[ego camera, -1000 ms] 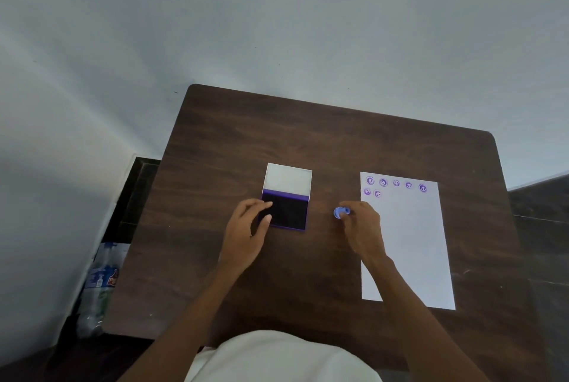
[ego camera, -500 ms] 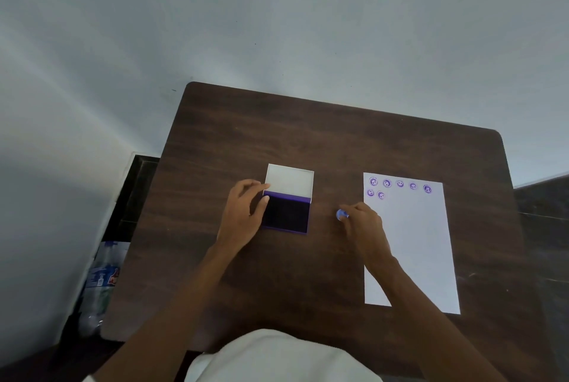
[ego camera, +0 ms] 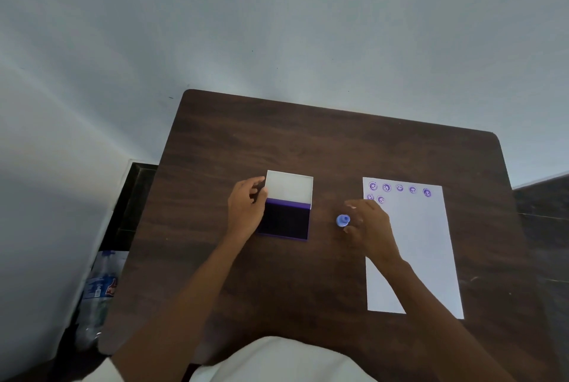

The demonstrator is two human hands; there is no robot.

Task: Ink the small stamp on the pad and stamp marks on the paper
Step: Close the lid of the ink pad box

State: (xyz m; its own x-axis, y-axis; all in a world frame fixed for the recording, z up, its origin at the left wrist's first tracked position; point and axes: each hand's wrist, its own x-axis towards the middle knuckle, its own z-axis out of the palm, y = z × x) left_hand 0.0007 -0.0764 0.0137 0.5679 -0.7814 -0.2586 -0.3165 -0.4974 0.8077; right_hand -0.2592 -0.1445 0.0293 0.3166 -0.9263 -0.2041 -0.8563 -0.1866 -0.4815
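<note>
While the head view looks down on a dark wood-grain tabletop [ego camera: 323, 141] with rounded far corners, pale bare walls [ego camera: 277, 27] fill the upper half of the picture. An ink pad [ego camera: 284, 221] lies near the middle of the tabletop, its white lid [ego camera: 289, 186] folded back toward twelve o'clock and its dark purple surface exposed. At nine o'clock of the pad, the left hand [ego camera: 246, 212] rests against its left edge, fingers loosely curled at the lid's hinge, gripping nothing that I can make out. At three o'clock of the pad lies a white sheet of paper [ego camera: 421, 252] with seven round purple marks [ego camera: 399, 188] along its far edge. Between pad and paper, the right hand [ego camera: 369, 227] pinches a small blue stamp [ego camera: 342, 220] in its fingertips, just above the bare wood. At eight o'clock, off the tabletop's edge, a plastic bottle [ego camera: 98, 292] stands on the dark floor.
</note>
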